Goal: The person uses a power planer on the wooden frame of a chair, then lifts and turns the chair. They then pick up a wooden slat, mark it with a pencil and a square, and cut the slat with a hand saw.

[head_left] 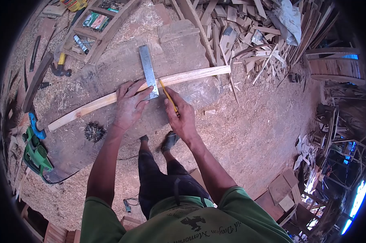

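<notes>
A long pale wooden strip [191, 75] lies across the workbench [106, 79]. A metal try square [147, 60] rests over the strip, its blade pointing away from me. My left hand [129, 103] presses the square and the strip down near the square's corner; its fingers are wrapped around them and partly hide that corner. In my right hand [180, 117] a yellow pencil [168, 97] is pinched, with its tip at the strip just right of the square's edge.
A green power tool [37, 156] and a blue-handled tool [36, 126] sit at the bench's left end. Beyond them are a hammer [61, 67] and a wooden tool tray [94, 34]. A dark spiky round object [94, 132] lies nearby. Wood offcuts [247, 30] are heaped at back right.
</notes>
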